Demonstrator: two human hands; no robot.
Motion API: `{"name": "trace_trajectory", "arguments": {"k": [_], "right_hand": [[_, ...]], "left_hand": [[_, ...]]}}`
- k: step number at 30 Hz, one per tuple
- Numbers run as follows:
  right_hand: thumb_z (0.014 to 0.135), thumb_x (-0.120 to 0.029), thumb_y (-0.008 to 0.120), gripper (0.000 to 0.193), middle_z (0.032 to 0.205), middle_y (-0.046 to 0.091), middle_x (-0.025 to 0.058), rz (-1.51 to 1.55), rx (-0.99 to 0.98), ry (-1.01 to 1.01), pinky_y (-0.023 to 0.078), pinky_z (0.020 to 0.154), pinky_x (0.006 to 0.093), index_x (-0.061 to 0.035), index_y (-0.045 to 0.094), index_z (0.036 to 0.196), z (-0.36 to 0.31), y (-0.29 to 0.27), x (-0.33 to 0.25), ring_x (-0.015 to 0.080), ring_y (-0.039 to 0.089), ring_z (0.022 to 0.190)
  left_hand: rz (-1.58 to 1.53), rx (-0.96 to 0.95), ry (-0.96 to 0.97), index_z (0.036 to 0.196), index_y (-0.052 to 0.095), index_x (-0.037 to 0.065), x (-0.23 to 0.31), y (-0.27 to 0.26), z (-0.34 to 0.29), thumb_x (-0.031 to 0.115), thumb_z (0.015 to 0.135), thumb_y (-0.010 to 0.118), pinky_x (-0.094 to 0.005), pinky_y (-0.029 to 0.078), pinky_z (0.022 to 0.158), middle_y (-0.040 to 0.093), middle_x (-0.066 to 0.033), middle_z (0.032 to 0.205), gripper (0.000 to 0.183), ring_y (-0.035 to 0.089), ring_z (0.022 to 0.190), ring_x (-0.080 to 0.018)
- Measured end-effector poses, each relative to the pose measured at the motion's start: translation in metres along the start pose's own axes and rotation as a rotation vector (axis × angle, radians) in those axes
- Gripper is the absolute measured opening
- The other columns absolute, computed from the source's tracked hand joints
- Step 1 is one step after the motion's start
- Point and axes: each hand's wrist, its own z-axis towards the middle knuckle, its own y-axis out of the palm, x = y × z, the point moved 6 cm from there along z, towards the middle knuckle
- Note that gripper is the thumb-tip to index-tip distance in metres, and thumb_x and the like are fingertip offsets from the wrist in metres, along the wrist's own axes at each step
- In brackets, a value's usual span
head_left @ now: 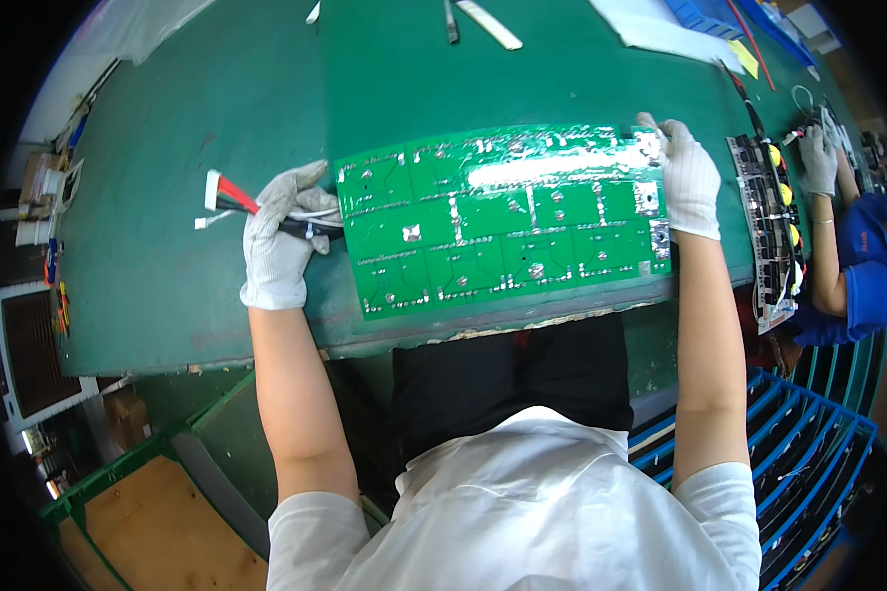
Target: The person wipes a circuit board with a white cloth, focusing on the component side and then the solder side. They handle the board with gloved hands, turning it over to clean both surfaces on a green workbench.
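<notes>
A large green circuit board is held above the bench's near edge, its soldered side facing up and shining. My left hand, in a white glove, is closed round a bundle of wires at the board's left end. From that bundle, red and black leads run out to a white connector on the left, and a smaller white plug lies beside it. At the board's right end my gloved right hand grips the edge, its thumb partly hidden.
A green bench top spreads around the board. Another populated board stands on the right, near a co-worker's gloved hand and blue sleeve. Tools lie at the far side. A blue rack stands lower right.
</notes>
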Motion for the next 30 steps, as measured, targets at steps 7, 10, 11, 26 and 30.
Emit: {"name": "trace_trajectory", "arguments": {"k": [7,10,11,26,30], "right_hand": [[0.086,-0.062,0.047,0.058,0.075,0.066,0.0182,0.193,0.041,0.044,0.051,0.068,0.0455,-0.0059,0.062,0.083,0.000,-0.004,-0.009,0.0351,0.066,0.073],[0.087,-0.062,0.044,0.060,0.067,0.065,0.0165,0.162,0.088,-0.019,0.051,0.060,0.0444,-0.0060,0.061,0.076,0.000,-0.018,-0.005,0.0331,0.065,0.065],[0.087,-0.062,0.043,0.060,0.066,0.064,0.0159,0.180,0.133,-0.031,0.051,0.059,0.0447,-0.0062,0.060,0.074,0.000,-0.021,-0.001,0.0327,0.065,0.063],[0.086,-0.059,0.049,0.056,0.052,0.056,0.0119,0.235,0.252,-0.054,0.047,0.046,0.0430,-0.0081,0.054,0.062,-0.011,-0.014,0.005,0.0309,0.059,0.048],[0.087,-0.060,0.046,0.057,0.055,0.060,0.0118,0.232,0.227,-0.058,0.048,0.050,0.0438,-0.0076,0.057,0.067,-0.008,-0.017,0.005,0.0298,0.061,0.051]], "left_hand": [[0.109,0.271,-0.034,0.101,0.064,0.003,-0.001,0.001,-0.006,0.036,0.090,0.054,-0.0225,0.030,0.036,0.051,-0.0011,0.062,0.036,0.047,0.046,-0.0105],[0.071,0.209,0.031,0.107,0.061,0.001,-0.001,0.003,-0.005,0.030,0.094,0.049,-0.0208,0.026,0.038,0.047,0.0039,0.063,0.034,0.040,0.047,-0.0055],[0.066,0.214,0.048,0.110,0.059,-0.001,-0.001,0.005,-0.002,0.030,0.095,0.047,-0.0205,0.027,0.038,0.050,0.0024,0.064,0.036,0.042,0.046,-0.0064],[0.017,0.183,0.050,0.116,0.055,0.002,-0.018,-0.018,-0.001,0.030,0.097,0.045,-0.0196,0.032,0.033,0.058,-0.0016,0.070,0.036,0.047,0.045,-0.0077],[-0.037,0.204,0.035,0.115,0.056,0.004,-0.021,-0.018,0.004,0.032,0.098,0.045,-0.0196,0.031,0.032,0.057,-0.0013,0.069,0.035,0.046,0.044,-0.0078]]}}
